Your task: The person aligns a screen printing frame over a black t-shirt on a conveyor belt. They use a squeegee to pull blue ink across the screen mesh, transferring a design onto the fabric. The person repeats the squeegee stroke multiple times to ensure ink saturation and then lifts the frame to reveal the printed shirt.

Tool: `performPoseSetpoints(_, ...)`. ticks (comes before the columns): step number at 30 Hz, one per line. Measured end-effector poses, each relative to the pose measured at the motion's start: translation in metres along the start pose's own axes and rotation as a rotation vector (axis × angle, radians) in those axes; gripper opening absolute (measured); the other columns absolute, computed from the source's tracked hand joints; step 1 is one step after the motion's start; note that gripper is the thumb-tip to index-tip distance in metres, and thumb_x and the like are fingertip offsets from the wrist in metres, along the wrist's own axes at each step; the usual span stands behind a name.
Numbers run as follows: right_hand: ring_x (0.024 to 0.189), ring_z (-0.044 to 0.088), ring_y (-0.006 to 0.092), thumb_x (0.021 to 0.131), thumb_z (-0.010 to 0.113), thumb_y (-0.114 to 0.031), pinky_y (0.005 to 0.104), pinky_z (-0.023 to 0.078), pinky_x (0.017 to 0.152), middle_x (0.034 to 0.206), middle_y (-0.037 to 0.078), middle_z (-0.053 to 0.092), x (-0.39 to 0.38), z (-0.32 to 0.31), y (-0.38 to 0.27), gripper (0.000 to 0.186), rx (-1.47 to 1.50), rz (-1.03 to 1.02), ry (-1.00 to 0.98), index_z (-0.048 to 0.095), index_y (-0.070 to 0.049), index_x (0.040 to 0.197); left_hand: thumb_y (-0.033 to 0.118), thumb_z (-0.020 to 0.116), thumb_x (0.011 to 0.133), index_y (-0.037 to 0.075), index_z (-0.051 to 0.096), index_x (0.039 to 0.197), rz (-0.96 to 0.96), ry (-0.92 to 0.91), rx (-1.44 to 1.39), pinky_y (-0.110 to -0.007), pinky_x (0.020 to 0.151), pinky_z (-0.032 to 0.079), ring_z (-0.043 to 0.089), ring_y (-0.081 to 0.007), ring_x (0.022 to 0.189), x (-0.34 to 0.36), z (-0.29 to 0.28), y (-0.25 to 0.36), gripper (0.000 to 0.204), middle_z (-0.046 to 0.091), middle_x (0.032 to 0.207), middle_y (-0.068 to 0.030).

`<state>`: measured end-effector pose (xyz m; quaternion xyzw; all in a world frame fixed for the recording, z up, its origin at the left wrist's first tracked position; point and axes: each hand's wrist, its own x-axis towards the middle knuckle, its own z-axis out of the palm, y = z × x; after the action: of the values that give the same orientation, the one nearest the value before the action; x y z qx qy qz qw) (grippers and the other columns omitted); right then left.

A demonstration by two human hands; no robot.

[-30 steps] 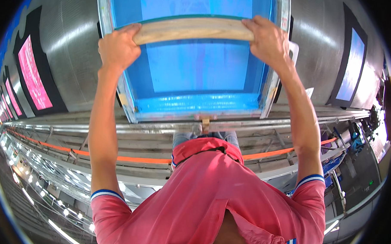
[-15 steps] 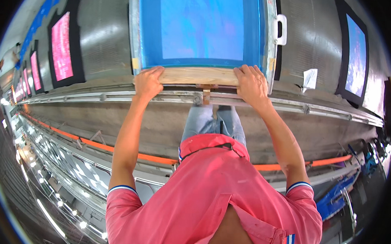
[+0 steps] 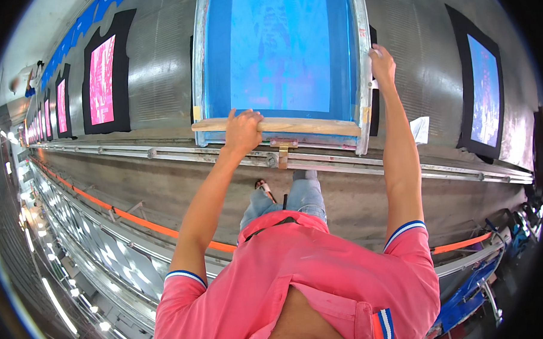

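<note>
A screen printing frame with blue mesh lies in front of me, a lighter blue printed area in its middle. Across its near end rests a wooden squeegee. My left hand is closed around the squeegee's wooden bar, left of its middle. At the frame's right side, my right hand is closed on the white handle, which it mostly covers. Beneath the frame's near edge, a metal bracket sits on the rail.
A metal rail runs along the table's near edge. Black garment pieces with pink prints lie to the left, and one with a blue-white print to the right. A white scrap lies nearby. Behind me runs an orange bar.
My right hand has left the squeegee and taken hold of the frame's white handle. My left hand has moved inward along the squeegee. The view has shifted.
</note>
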<state>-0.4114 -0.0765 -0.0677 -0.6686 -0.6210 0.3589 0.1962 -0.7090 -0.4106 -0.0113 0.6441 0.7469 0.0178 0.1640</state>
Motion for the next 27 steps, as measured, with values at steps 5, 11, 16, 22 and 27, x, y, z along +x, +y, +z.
performPoseSetpoints(5,0.113,0.066,0.0357,0.090,0.062,-0.035,0.0426,0.049,0.097,0.115,0.019,0.072,0.008,-0.005,0.001,0.034,0.038,-0.048,0.124,0.077,-0.012,0.111,0.004,0.067,0.072,0.011,0.075,0.105,-0.006,0.015,-0.096,-0.056,0.108,0.041,0.065,-0.0254,0.119,-0.002,-0.005,0.009,0.035,0.074,0.114,-0.0071)
performPoseSetpoints(11,0.113,0.067,0.0309,0.093,0.063,-0.036,0.0390,0.047,0.101,0.117,0.015,0.073,0.005,-0.008,-0.029,0.038,-0.018,-0.114,0.148,0.076,-0.007,0.116,0.007,0.065,0.070,0.008,0.074,0.104,-0.027,0.026,-0.126,-0.056,0.105,0.042,0.068,-0.0278,0.109,-0.019,-0.006,0.000,0.035,0.074,0.108,-0.0102)
performPoseSetpoints(16,0.085,0.068,0.0173,0.095,0.063,-0.032,0.0323,0.053,0.080,0.096,0.008,0.076,-0.008,-0.044,-0.040,0.034,0.161,0.015,0.185,0.076,-0.008,0.116,0.014,0.068,0.066,0.007,0.073,0.096,0.014,-0.065,-0.189,-0.056,0.106,0.041,0.068,-0.0296,0.103,-0.014,-0.022,-0.006,0.032,0.073,0.098,-0.0122)
performPoseSetpoints(22,0.090,0.068,0.0173,0.093,0.068,-0.027,0.0318,0.054,0.083,0.102,0.011,0.075,-0.034,-0.010,-0.120,0.032,0.347,-0.126,0.172,0.076,-0.003,0.114,0.015,0.070,0.063,0.008,0.075,0.098,-0.017,0.037,-0.237,-0.056,0.107,0.040,0.068,-0.0282,0.105,-0.048,-0.058,-0.081,0.036,0.074,0.102,-0.0105)
performPoseSetpoints(27,0.093,0.069,0.0220,0.094,0.062,-0.033,0.0353,0.054,0.084,0.105,0.010,0.075,-0.102,0.094,-0.222,0.034,0.209,-0.602,0.178,0.076,-0.010,0.114,0.019,0.075,0.064,0.013,0.074,0.109,0.025,0.217,-0.295,-0.052,0.111,0.037,0.066,-0.0241,0.114,-0.099,-0.079,-0.232,0.045,0.074,0.115,-0.0063)
